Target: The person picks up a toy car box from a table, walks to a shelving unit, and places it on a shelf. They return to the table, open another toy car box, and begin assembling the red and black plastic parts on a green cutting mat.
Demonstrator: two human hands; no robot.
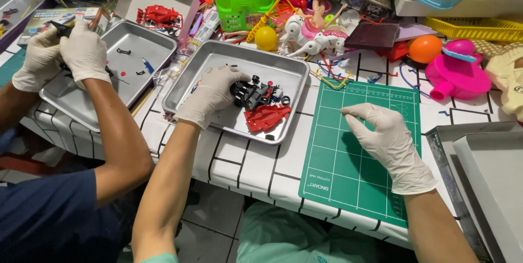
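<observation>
My left hand [210,94], in a white glove, reaches into a metal tray [283,69] and grips a black toy car chassis [255,94]. A red car body shell [267,117] lies in the tray just beside the chassis. My right hand [384,135], also gloved, hovers over a green cutting mat [354,170] with thumb and forefinger pinched close together; whether something tiny sits between them I cannot tell.
A co-worker at the left, in white gloves [81,50], holds a small dark part over a second metal tray [136,42]. Toys crowd the table's far side: a pink toy [457,75], orange ball [425,47], yellow ball [266,38], green basket [243,4]. Grey trays [485,159] stand at the right.
</observation>
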